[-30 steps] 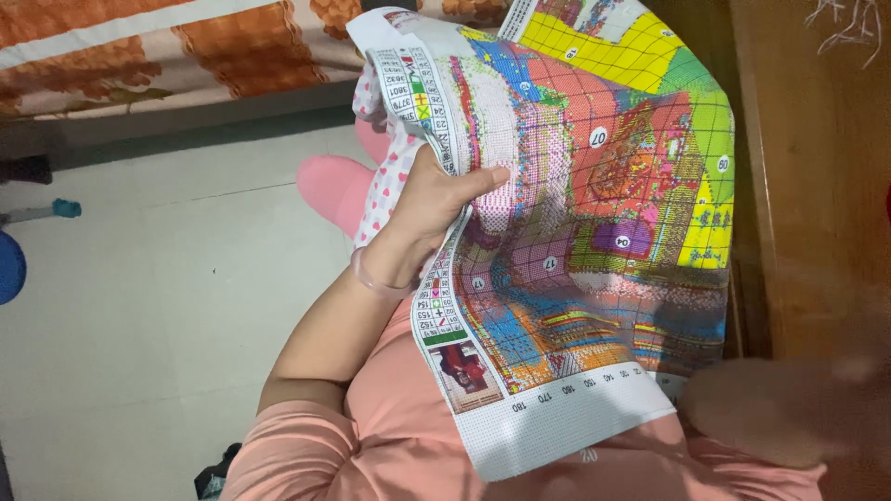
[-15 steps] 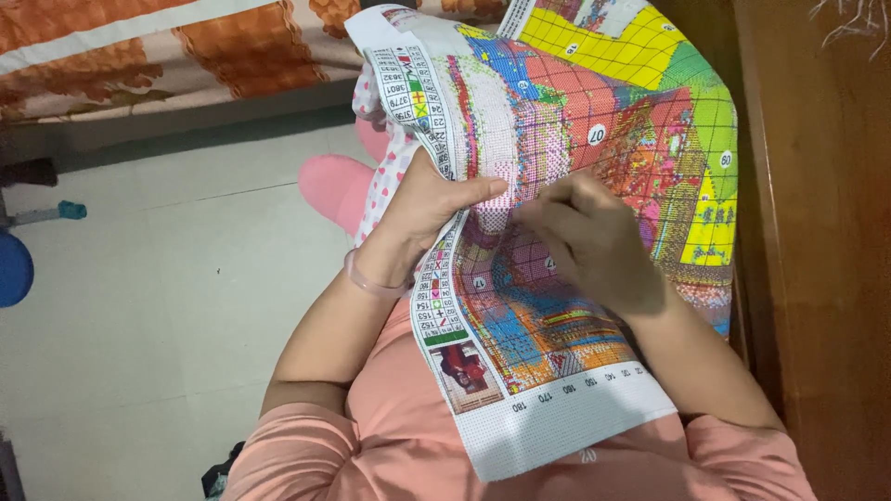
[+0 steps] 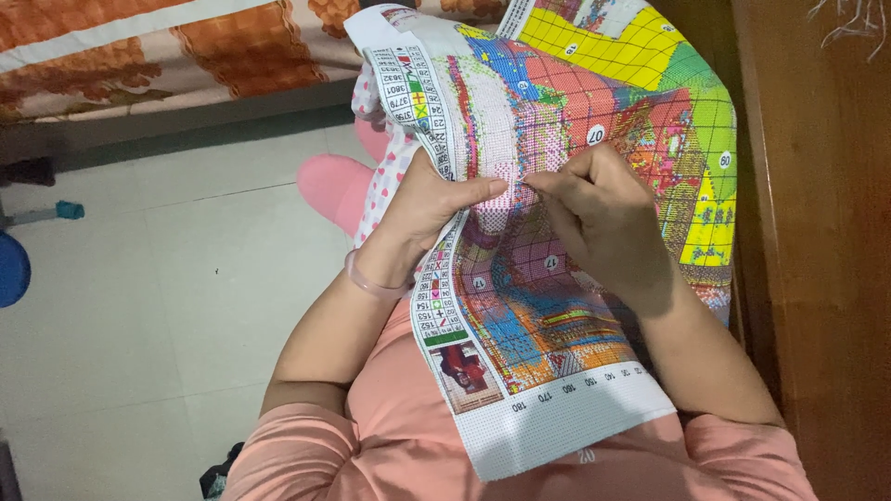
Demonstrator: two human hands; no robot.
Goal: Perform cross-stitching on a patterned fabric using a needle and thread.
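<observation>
Two hands | left hand (image 3: 432, 209) grips cross-stitch canvas (image 3: 557, 306); right hand (image 3: 599, 209) pinched shut on canvas; needle indiscernible

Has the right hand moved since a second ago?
Yes. The right hand has come up from the lower right, away from the wooden furniture, onto the cross-stitch cloth beside the left hand.

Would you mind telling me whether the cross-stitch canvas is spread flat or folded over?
Folded over: the cross-stitch canvas bends around the left hand, with the right hand pinching at the crease.
</observation>
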